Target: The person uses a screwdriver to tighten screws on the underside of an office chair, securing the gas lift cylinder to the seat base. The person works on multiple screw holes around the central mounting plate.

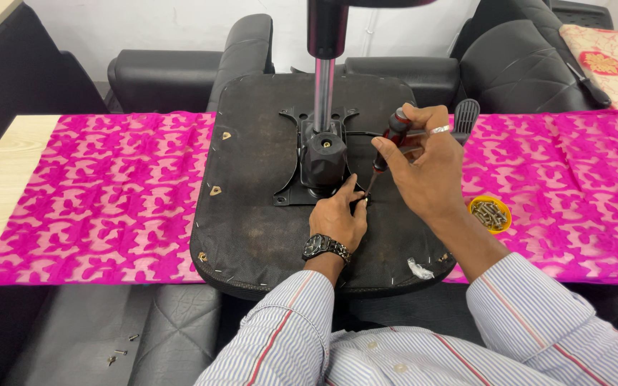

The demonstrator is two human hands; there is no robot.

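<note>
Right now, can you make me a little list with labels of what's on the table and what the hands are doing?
Table cover: pink patterned cloth
Big thing: upside-down chair seat, black, with a metal post sticking up
Right hand: holds a screwdriver, tip down at the metal plate
Left hand: fingertips at the plate's corner, by the screwdriver tip
Wrist: a watch on the left arm
Nearby: yellow dish of screws

right hand (pixel 423 168) holds a screwdriver (pixel 389 143) upright on the upturned chair seat (pixel 252 214); left hand (pixel 339 214) steadies its tip at the black mounting plate (pixel 291 154); small yellow dish of screws (pixel 490 214) near the tabletop's (pixel 8 179) right edge.
</note>
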